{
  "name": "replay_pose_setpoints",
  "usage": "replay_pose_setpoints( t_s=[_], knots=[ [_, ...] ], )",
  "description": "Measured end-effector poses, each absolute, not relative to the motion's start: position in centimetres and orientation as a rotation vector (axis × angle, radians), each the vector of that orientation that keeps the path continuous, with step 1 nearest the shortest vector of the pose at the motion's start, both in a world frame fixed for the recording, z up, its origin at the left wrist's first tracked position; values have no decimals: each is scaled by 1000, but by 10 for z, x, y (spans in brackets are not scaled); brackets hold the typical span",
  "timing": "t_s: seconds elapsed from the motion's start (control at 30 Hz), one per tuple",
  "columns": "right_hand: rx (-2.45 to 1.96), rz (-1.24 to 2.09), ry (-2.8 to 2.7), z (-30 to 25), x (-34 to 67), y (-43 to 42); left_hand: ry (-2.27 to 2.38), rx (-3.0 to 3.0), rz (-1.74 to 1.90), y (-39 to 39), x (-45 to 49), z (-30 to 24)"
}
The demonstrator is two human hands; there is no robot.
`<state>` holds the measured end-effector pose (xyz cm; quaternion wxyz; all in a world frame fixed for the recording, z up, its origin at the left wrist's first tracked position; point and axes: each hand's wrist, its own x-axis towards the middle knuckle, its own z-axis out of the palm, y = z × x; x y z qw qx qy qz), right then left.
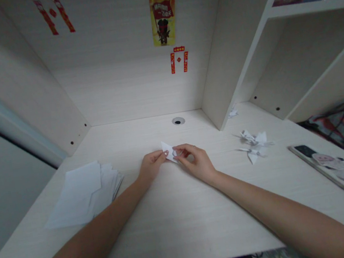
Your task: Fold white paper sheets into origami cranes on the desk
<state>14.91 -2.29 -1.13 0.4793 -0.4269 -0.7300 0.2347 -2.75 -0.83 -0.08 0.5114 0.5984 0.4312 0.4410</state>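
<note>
A small folded piece of white paper [169, 151] is held just above the pale wooden desk [173, 223], near its middle. My left hand [151, 165] pinches its left edge with fingertips closed on it. My right hand [194, 161] grips its right side, fingers curled around the fold. Both forearms stretch in from the near edge.
A stack of white paper sheets [86, 192] lies at the left. Finished folded paper figures [253, 144] sit at the right, another small one [232, 113] further back. A phone [326, 166] lies at the right edge. A cable hole [178, 121] is at the back, shelves at right.
</note>
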Motion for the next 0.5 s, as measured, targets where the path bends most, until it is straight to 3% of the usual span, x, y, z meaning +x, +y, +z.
replay_pose_setpoints(
  t_s=[0.33, 0.5],
  knots=[
    [-953, 867, -1600, -18, 147, -16, 1069, 1311, 1149, -12, -24, 8],
    [-1004, 731, -1603, -15, 149, -16, 1061, 1312, 1141, -12, -24, 6]
  ],
)
